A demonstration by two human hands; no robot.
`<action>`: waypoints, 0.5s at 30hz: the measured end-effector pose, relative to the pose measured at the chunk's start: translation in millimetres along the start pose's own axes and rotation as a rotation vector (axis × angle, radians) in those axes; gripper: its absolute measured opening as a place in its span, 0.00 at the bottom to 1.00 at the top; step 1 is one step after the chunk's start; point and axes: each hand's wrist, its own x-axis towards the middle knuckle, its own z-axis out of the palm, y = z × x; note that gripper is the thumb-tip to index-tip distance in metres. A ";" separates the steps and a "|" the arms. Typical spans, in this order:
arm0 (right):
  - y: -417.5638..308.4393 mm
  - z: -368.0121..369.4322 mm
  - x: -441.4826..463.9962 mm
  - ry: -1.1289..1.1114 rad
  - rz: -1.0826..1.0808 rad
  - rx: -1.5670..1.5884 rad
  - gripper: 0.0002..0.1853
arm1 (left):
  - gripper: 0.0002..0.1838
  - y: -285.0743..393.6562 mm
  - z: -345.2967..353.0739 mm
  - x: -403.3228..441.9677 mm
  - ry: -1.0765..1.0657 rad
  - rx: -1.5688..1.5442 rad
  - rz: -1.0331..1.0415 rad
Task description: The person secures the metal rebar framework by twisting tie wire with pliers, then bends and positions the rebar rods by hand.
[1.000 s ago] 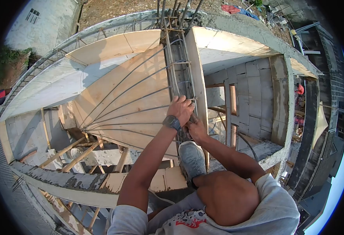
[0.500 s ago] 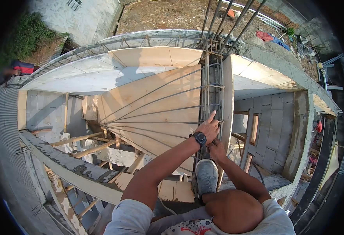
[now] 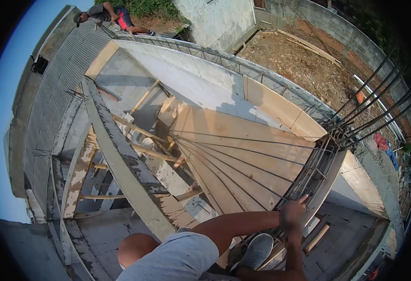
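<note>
My left hand (image 3: 291, 216) reaches over the rebar cage (image 3: 308, 174) that runs along a narrow trough. Its index finger is stretched out toward the bars, while the rest of the hand is smeared. Close beneath it, my right hand (image 3: 294, 238) is mostly hidden and blurred, so its fingers do not show. Several thin steel bars (image 3: 233, 149) fan out from the cage across a sloping plywood panel (image 3: 261, 140). A form board (image 3: 326, 180) stands along the cage's right side. My grey shoe (image 3: 257, 253) is planted at the cage's near end.
Tall vertical rebars (image 3: 378, 89) rise at the far right corner. Left of the plywood lies an open drop with bamboo props (image 3: 142, 149) and a concrete beam (image 3: 121, 173). A person (image 3: 116, 18) is at the far wall, beside a corrugated roof (image 3: 69, 65).
My view has swung left and tilted, so the cage and my hands appear farther right and lower. The person at the far wall now shows more fully. My left index finger remains stretched out.
</note>
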 end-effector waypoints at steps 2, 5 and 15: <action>1.0 -8.1 6.1 -0.026 -0.012 -0.040 0.10 | 0.11 3.4 10.6 -3.2 0.105 -0.001 -0.049; 1.0 -5.1 9.2 0.000 -0.019 -0.110 0.13 | 0.10 9.6 27.0 2.3 0.165 -0.074 -0.095; -11.1 -2.6 8.8 0.013 -0.218 -0.507 0.13 | 0.16 21.5 61.5 13.2 0.440 -0.399 -0.281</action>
